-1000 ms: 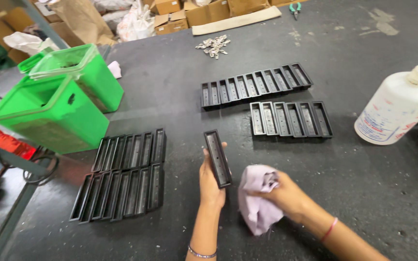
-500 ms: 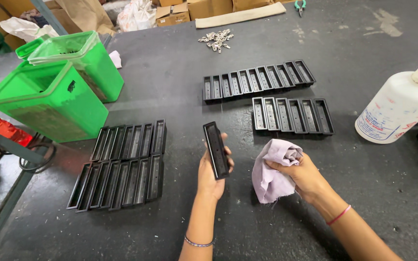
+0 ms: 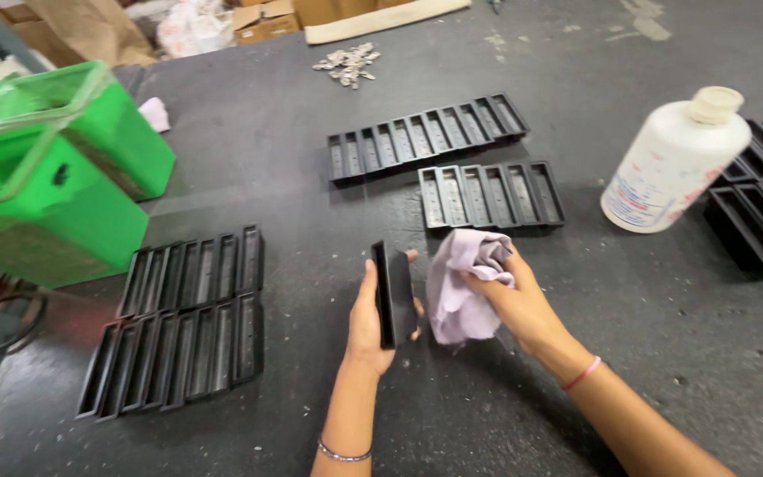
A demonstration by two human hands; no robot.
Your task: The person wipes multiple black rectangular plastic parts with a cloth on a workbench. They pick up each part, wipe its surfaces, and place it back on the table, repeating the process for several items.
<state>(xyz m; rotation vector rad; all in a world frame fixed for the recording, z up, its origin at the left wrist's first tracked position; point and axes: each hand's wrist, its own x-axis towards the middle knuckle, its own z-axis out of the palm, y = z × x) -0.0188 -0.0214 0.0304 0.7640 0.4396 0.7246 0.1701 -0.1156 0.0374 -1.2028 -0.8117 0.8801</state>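
Spreading under everything, the dark grey worktable carries green plastic bins at the left and rows of black plastic trays. A white plastic bottle stands at the right. The right hand grips a crumpled lilac cloth. The left hand holds one narrow black tray upright on edge, seemingly touching the cloth.
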